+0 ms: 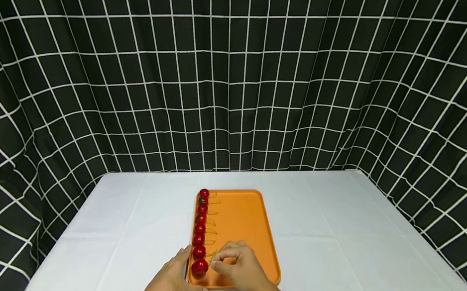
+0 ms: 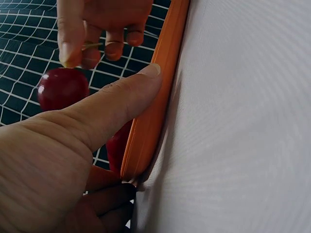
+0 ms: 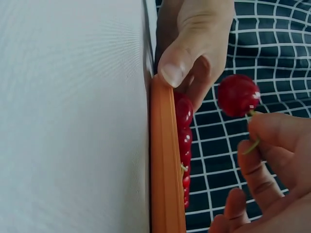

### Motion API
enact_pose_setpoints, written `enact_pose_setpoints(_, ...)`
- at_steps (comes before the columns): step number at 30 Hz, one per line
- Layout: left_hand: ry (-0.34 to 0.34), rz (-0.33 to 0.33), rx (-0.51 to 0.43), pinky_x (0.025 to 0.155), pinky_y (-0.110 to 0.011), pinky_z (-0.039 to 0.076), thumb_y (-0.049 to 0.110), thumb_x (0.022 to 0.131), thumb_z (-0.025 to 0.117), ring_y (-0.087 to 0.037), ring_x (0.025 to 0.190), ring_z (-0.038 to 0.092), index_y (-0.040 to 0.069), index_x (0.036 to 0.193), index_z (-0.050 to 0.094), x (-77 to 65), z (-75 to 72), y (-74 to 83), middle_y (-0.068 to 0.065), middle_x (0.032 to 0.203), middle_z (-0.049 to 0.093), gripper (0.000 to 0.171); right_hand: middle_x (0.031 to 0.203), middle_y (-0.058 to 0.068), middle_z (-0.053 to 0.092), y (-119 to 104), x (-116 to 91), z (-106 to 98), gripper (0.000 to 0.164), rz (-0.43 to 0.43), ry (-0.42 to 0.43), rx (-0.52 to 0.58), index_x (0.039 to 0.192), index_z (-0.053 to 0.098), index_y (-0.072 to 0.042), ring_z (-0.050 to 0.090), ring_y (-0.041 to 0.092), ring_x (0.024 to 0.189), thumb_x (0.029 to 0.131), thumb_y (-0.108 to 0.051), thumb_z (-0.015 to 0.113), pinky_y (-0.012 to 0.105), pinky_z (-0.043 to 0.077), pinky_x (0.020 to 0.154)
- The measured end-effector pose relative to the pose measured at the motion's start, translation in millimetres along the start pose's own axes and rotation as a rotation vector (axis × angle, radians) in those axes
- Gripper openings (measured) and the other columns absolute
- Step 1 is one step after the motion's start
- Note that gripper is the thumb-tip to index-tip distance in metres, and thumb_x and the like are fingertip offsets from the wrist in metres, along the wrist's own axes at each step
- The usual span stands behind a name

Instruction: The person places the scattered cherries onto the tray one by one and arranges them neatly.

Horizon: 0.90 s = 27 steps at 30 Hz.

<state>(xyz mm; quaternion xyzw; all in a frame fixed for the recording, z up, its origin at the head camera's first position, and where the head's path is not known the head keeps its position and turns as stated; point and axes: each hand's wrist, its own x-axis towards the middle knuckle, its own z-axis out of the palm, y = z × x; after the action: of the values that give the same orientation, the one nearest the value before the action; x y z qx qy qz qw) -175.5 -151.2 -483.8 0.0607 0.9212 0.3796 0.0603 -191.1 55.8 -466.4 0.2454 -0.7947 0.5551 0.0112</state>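
An orange rectangular tray (image 1: pixel 246 229) lies on the white table. My left hand (image 1: pixel 168 283) holds its near left corner, thumb on the near rim and fingers along the left side. Between thumb and fingertips my right hand (image 1: pixel 242 267) pinches the thin green stem (image 3: pixel 251 146) of a glossy red cherry (image 3: pixel 238 95). In the right wrist view this cherry hangs in the air, apart from the tray's rim. Several more red cherries (image 1: pixel 199 228) line the tray's left side, their stems pointing right. In the left wrist view my left thumb (image 2: pixel 121 99) hides part of the row.
A white cloth (image 1: pixel 347 239) covers the table around the tray. Black curtains with a white grid (image 1: pixel 213 68) stand behind the table and at both sides.
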Motion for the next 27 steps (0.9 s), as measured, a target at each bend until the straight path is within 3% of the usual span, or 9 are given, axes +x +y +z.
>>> enact_pose_setpoints(7,0.002,-0.007,-0.008,0.099,-0.070,0.028,0.042,0.054,0.094,-0.055,0.129,0.031,0.003,0.149,0.034,-1.9,1.9,0.2,-0.030,0.148,0.031,0.119,0.076,-0.013,0.064,4.1,-3.7,5.7,0.005,0.007,-0.035,-0.077,0.076,0.078,-0.013,0.049,0.023,0.082,0.082,-0.013,0.078,0.031,0.041,0.069)
enact_pose_setpoints(10,-0.001,-0.011,-0.013,0.100,-0.069,0.028,0.042,0.053,0.094,-0.054,0.130,0.031,0.002,0.149,0.034,-2.4,2.5,0.4,-0.030,0.148,0.031,0.120,0.075,-0.014,0.063,7.5,-4.7,7.4,0.005,-0.003,-0.048,-0.094,0.076,0.078,-0.012,0.048,0.019,0.079,0.081,-0.012,0.078,0.027,0.038,0.067)
enact_pose_setpoints(12,-0.003,-0.013,-0.014,0.100,-0.069,0.028,0.042,0.053,0.094,-0.054,0.130,0.030,0.002,0.149,0.034,-2.7,3.1,0.4,-0.030,0.148,0.030,0.120,0.075,-0.015,0.063,9.1,-5.6,8.2,0.006,-0.002,-0.058,-0.105,0.076,0.078,-0.012,0.047,0.015,0.079,0.081,-0.011,0.078,0.029,0.039,0.068)
enact_pose_setpoints(16,-0.006,-0.019,-0.010,0.100,-0.069,0.028,0.042,0.052,0.094,-0.054,0.130,0.030,0.003,0.149,0.033,-3.9,3.8,0.1,-0.030,0.148,0.030,0.121,0.074,-0.016,0.063,9.9,-7.2,9.8,0.005,0.031,-0.075,-0.120,0.076,0.079,-0.012,0.049,0.008,0.079,0.081,-0.010,0.078,0.040,0.041,0.088)
enact_pose_setpoints(19,-0.008,-0.022,-0.006,0.100,-0.069,0.028,0.042,0.053,0.094,-0.054,0.130,0.031,0.003,0.149,0.033,-4.9,3.8,0.1,-0.030,0.148,0.030,0.121,0.074,-0.016,0.063,9.7,-7.8,10.8,0.004,0.056,-0.090,-0.138,0.076,0.079,-0.012,0.048,0.008,0.080,0.080,-0.010,0.079,0.038,0.042,0.086)
enact_pose_setpoints(22,-0.009,-0.025,-0.009,0.100,-0.069,0.028,0.041,0.053,0.094,-0.053,0.131,0.030,0.003,0.149,0.033,-5.4,3.3,0.6,-0.030,0.148,0.030,0.120,0.074,-0.017,0.062,9.6,-7.8,11.9,0.005,0.073,-0.107,-0.164,0.076,0.079,-0.015,0.044,0.010,0.079,0.079,-0.011,0.081,0.027,0.040,0.067)
enact_pose_setpoints(27,-0.010,-0.022,-0.019,0.100,-0.069,0.027,0.039,0.053,0.095,-0.053,0.131,0.030,0.003,0.150,0.032,-4.8,2.7,0.8,-0.029,0.148,0.030,0.120,0.074,-0.019,0.062,10.2,-7.7,13.3,0.004,0.075,-0.116,-0.193,0.077,0.079,-0.018,0.043,0.009,0.076,0.078,-0.015,0.082,0.023,0.038,0.059)
